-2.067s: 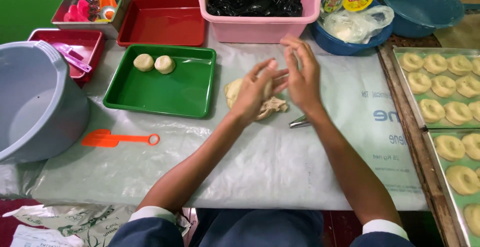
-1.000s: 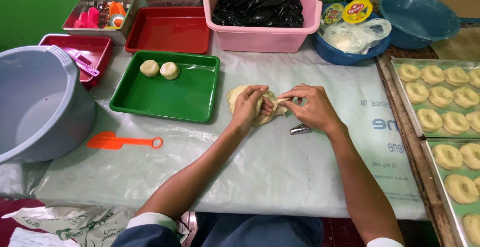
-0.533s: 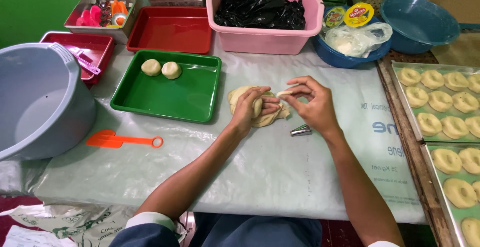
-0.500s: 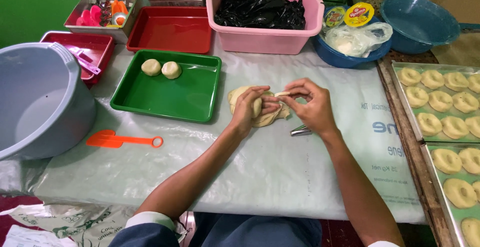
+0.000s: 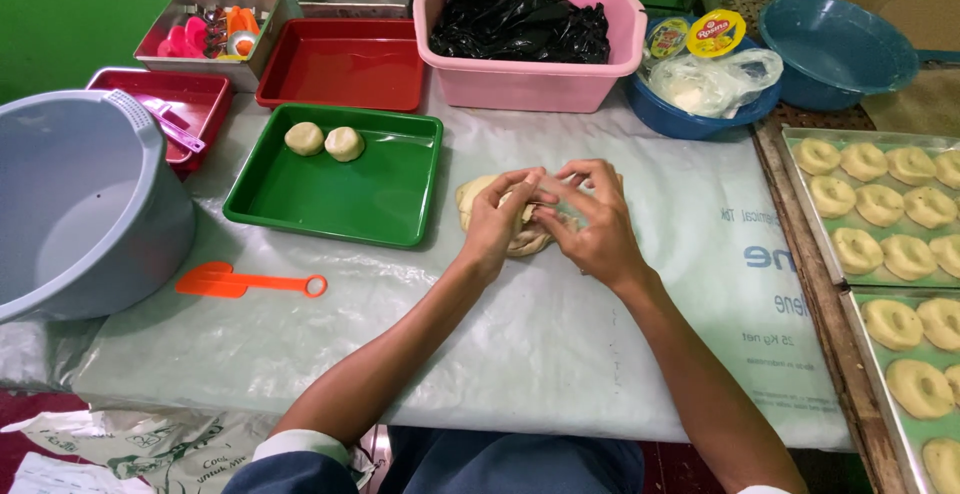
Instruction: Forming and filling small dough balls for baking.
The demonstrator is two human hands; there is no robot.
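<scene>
Head view shows two bare hands close together over a lump of dough (image 5: 480, 197) on a plastic sheet (image 5: 560, 344). Left hand (image 5: 500, 222) rests on the dough with its fingers bent over it. Right hand (image 5: 598, 224) is just beside it, and its fingers pinch a small bit of the dough. Both hands touch the dough, and their fingertips almost meet.

Left of the hands sits a green tray (image 5: 390, 209) with two dough balls (image 5: 324, 142) in its far corner. Nearer the person than that tray lies an orange scoop (image 5: 240, 282). Far off to the left stands a big grey bucket (image 5: 60, 204). Past the hands is a pink tub (image 5: 520, 84) with black plastic (image 5: 520, 24) inside. A red tray (image 5: 345, 64) is left of the tub. A blue bowl (image 5: 700, 119) with a clear bag is right of the tub. To the right of the hands are trays (image 5: 800, 204) full of dough rings (image 5: 880, 204).
</scene>
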